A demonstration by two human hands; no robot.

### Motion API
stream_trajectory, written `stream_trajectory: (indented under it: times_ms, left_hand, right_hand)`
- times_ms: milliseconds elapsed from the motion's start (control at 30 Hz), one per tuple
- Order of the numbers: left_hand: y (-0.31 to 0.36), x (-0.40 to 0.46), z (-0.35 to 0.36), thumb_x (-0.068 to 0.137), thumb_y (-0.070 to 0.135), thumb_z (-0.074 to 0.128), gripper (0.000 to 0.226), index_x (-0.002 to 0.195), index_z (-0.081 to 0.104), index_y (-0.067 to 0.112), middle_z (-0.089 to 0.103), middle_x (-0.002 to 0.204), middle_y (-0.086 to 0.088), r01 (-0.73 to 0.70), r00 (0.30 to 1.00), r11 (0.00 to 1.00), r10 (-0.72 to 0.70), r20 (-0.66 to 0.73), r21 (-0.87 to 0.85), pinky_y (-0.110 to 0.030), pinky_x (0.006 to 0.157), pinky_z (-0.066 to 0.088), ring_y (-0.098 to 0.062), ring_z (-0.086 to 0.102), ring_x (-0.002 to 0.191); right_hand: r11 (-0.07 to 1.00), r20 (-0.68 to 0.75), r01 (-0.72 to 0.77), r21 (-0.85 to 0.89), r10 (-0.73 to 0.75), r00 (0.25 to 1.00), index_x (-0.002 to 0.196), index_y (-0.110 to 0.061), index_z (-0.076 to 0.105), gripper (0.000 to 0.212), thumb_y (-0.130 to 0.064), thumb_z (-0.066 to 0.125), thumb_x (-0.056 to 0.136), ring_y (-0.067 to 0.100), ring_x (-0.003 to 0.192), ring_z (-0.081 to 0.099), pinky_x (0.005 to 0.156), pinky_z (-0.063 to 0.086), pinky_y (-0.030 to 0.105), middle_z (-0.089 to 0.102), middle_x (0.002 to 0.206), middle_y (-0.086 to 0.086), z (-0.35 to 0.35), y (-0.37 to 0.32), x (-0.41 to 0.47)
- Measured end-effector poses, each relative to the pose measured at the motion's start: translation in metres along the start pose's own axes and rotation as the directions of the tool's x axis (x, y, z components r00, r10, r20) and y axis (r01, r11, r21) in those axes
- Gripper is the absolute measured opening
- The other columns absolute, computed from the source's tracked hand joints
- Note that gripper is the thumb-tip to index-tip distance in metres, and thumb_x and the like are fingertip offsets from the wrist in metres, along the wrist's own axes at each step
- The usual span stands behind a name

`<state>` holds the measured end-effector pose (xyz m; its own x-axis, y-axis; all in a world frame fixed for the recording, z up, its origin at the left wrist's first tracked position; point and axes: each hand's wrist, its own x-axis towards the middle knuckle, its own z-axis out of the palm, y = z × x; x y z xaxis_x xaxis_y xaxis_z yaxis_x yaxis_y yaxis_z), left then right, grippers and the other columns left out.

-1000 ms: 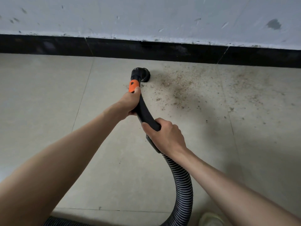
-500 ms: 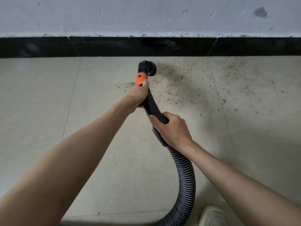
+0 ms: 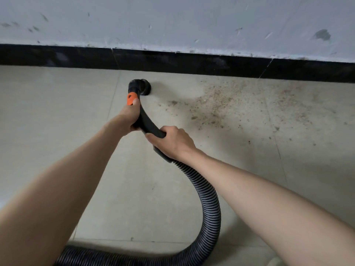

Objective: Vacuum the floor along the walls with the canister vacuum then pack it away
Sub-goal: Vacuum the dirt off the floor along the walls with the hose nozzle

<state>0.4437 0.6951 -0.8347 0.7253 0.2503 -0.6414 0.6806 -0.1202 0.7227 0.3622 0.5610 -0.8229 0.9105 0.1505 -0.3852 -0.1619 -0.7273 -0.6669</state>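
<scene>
A bare indoor room, perhaps an unfinished or unfurnished one — which kind cannot be told; the floor is large pale tiles with thin grout lines; a glossy black skirting runs along a scuffed, chipped white wall; brown dust and grit lie scattered over the tiles near it.

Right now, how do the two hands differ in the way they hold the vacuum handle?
The left hand grips higher, just below the orange band near the nozzle; the right hand grips lower, where the ribbed hose begins. The left arm reaches further forward than the right. Both are closed around the same black handle.
</scene>
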Motion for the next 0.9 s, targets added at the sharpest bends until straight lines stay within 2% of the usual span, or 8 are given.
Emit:
stream_trajectory:
  times_ms: [167, 467, 567, 667, 800, 900]
  left_hand:
    - [-0.024, -0.009, -0.012, 0.099, 0.049, 0.028, 0.044, 0.115, 0.038, 0.01, 0.051, 0.088, -0.005, 0.021, 1.0, 1.0, -0.021, -0.022, -0.013, -0.032, 0.055, 0.047, -0.02, 0.055, 0.076]
    - [-0.05, -0.043, 0.025, 0.098, 0.042, 0.032, 0.037, 0.11, 0.04, 0.008, 0.051, 0.086, -0.005, 0.037, 0.999, 0.997, -0.036, 0.013, -0.065, -0.032, 0.058, 0.048, -0.019, 0.055, 0.075]
    - [-0.052, -0.049, 0.032, 0.098, 0.041, 0.032, 0.035, 0.108, 0.042, 0.009, 0.052, 0.085, -0.005, 0.029, 0.999, 0.999, -0.028, 0.024, -0.035, -0.032, 0.061, 0.05, -0.019, 0.055, 0.077]
    - [-0.049, -0.05, 0.036, 0.098, 0.044, 0.031, 0.038, 0.108, 0.042, 0.009, 0.052, 0.086, -0.005, 0.028, 0.999, 1.0, -0.027, 0.041, -0.014, -0.036, 0.072, 0.053, -0.024, 0.056, 0.087]
    - [-0.043, -0.052, 0.047, 0.098, 0.045, 0.031, 0.041, 0.107, 0.043, 0.008, 0.054, 0.09, -0.006, 0.02, 0.997, 1.0, -0.022, 0.07, 0.024, -0.034, 0.066, 0.053, -0.023, 0.057, 0.086]
    - [-0.037, -0.053, 0.062, 0.098, 0.042, 0.032, 0.038, 0.106, 0.044, 0.007, 0.053, 0.088, -0.006, 0.002, 0.994, 0.999, -0.007, 0.105, 0.045, -0.036, 0.071, 0.054, -0.023, 0.057, 0.085]
  right_hand:
    - [0.999, 0.021, 0.019, -0.042, -0.018, 1.0, 0.079, -0.022, 0.057, 0.04, -0.062, 0.05, 0.082, 0.019, 0.073, 0.065, 0.063, 0.049, 0.028, 0.072, 0.078, -0.004, 0.013, 0.006, -0.015]
    - [0.998, -0.008, 0.007, -0.059, -0.008, 1.0, 0.08, -0.02, 0.058, 0.044, -0.063, 0.051, 0.082, 0.018, 0.071, 0.065, 0.064, 0.049, 0.03, 0.071, 0.074, -0.005, 0.002, 0.044, -0.059]
    - [0.999, -0.01, -0.004, -0.048, 0.003, 1.0, 0.081, -0.02, 0.059, 0.044, -0.063, 0.051, 0.083, 0.018, 0.072, 0.065, 0.065, 0.05, 0.029, 0.071, 0.076, -0.005, -0.002, 0.05, -0.068]
    - [0.999, -0.026, -0.028, -0.042, 0.026, 0.999, 0.081, -0.021, 0.059, 0.042, -0.063, 0.051, 0.083, 0.018, 0.073, 0.064, 0.062, 0.047, 0.028, 0.071, 0.077, -0.005, -0.005, 0.049, -0.072]
    - [0.998, -0.066, -0.064, -0.028, 0.062, 0.996, 0.073, -0.022, 0.054, 0.042, -0.063, 0.051, 0.083, 0.017, 0.069, 0.061, 0.056, 0.042, 0.028, 0.068, 0.072, -0.005, -0.01, 0.053, -0.077]
    - [0.995, -0.086, -0.1, 0.016, 0.101, 0.991, 0.072, -0.022, 0.054, 0.041, -0.062, 0.051, 0.082, 0.015, 0.068, 0.061, 0.057, 0.043, 0.027, 0.067, 0.07, -0.007, -0.019, 0.061, -0.08]
